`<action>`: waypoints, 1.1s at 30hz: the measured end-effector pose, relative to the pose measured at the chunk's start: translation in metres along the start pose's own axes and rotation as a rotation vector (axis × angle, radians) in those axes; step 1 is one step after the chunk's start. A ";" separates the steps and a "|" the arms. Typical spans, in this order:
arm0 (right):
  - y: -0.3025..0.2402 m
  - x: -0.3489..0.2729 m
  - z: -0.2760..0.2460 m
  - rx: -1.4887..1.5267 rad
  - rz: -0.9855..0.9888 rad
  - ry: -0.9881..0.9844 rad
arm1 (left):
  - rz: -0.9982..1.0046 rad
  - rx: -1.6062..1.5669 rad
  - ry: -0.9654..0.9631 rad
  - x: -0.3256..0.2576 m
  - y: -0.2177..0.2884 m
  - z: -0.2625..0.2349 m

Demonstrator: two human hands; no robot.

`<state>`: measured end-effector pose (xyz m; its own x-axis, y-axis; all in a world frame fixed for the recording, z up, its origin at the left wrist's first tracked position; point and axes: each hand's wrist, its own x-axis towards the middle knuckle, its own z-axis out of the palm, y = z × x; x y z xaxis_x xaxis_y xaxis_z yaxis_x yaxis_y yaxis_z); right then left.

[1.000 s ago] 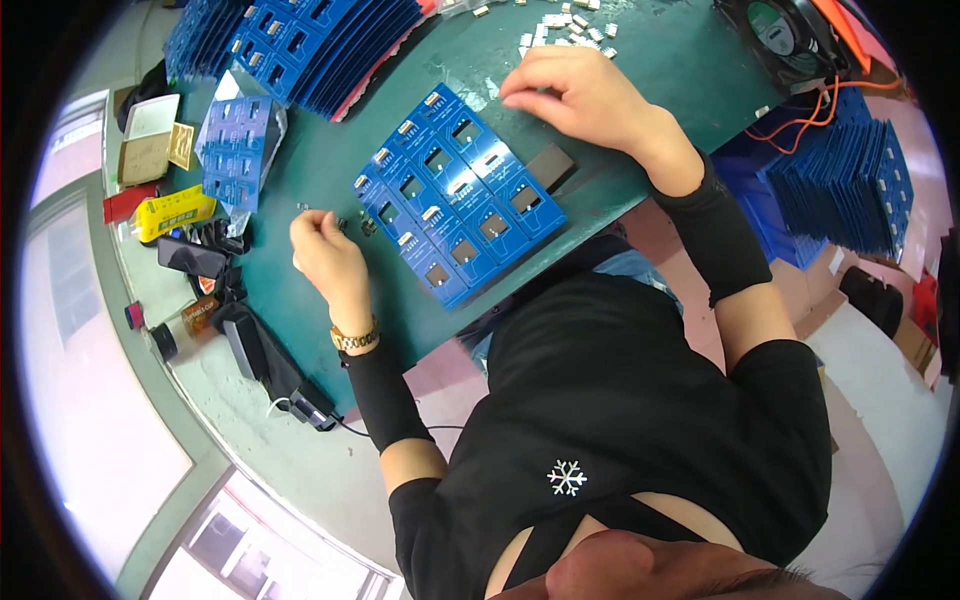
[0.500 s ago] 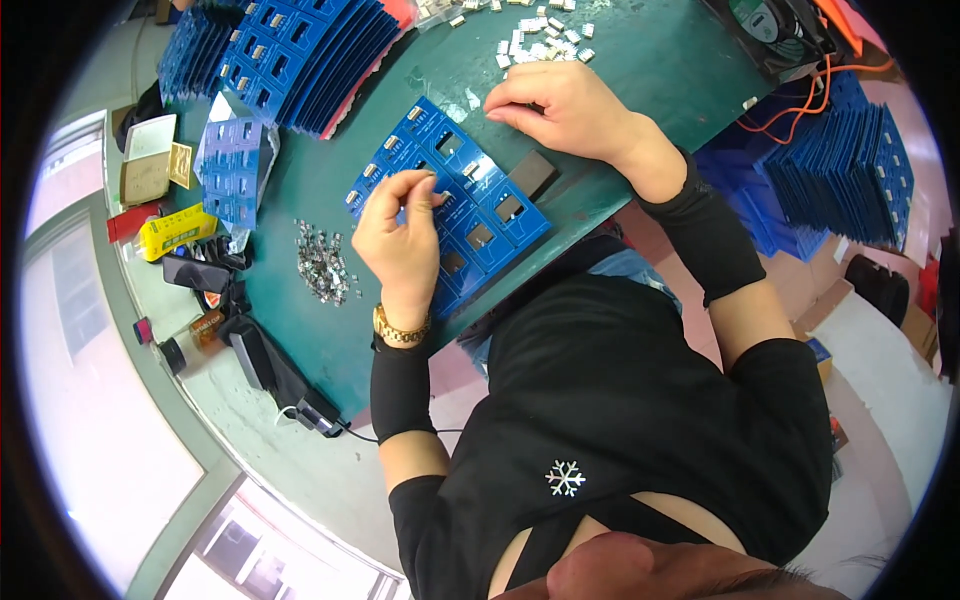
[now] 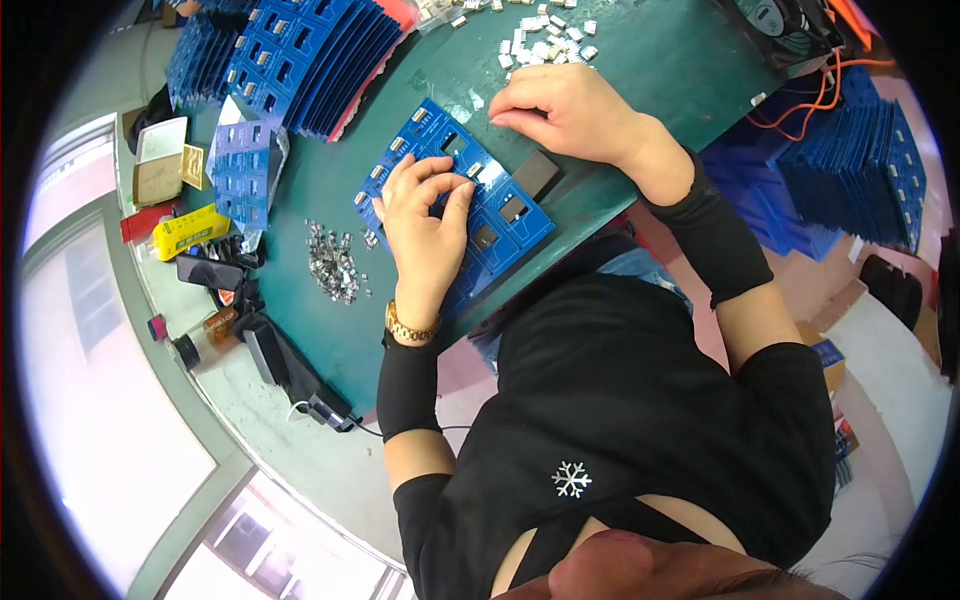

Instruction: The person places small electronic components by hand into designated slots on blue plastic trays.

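A blue circuit-board panel (image 3: 482,215) with cut-outs and small white connectors lies tilted on the green table. My left hand (image 3: 425,220), with a gold watch at its wrist, rests over the panel's left part, fingers bent but apart, covering some of it. Beyond the panel's right side hovers my right hand (image 3: 570,110), thumb and forefinger drawn together in a pinch. Whatever those fingertips hold, if anything, is too small to make out. A pile of small metallic parts (image 3: 335,265) sits left of my left hand. White connectors (image 3: 545,42) are scattered beyond my right hand.
A dark block (image 3: 537,174) lies against the panel's right side. Stacked blue boards (image 3: 320,75) stand far left, and more boards (image 3: 850,170) fill a blue crate at right. A fan (image 3: 775,20) and orange cable (image 3: 828,95) occupy the far right corner.
My left hand has gone from a pinch to spread fingers laid over the panel. My right hand keeps its pinch in nearly the same place. The whole view has shifted slightly.
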<state>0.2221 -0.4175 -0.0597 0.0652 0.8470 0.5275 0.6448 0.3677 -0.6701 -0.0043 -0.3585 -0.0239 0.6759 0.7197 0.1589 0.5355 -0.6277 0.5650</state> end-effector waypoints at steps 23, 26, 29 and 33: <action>-0.086 -0.055 -0.016 0.242 0.506 -0.175 | 0.053 0.182 0.010 0.001 0.003 0.000; -0.093 -0.048 -0.014 0.196 0.588 -0.278 | 0.082 0.229 0.021 -0.003 0.002 -0.005; -0.098 -0.044 -0.009 0.351 0.843 -0.360 | 0.007 0.224 0.042 -0.009 -0.010 -0.020; -0.101 -0.050 0.002 0.543 1.031 -0.283 | -0.076 0.136 0.206 -0.030 -0.069 -0.058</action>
<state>0.1522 -0.4960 -0.0190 0.1487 0.8675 -0.4748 -0.0226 -0.4770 -0.8786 -0.0908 -0.3198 -0.0205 0.5212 0.8027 0.2898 0.6532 -0.5938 0.4698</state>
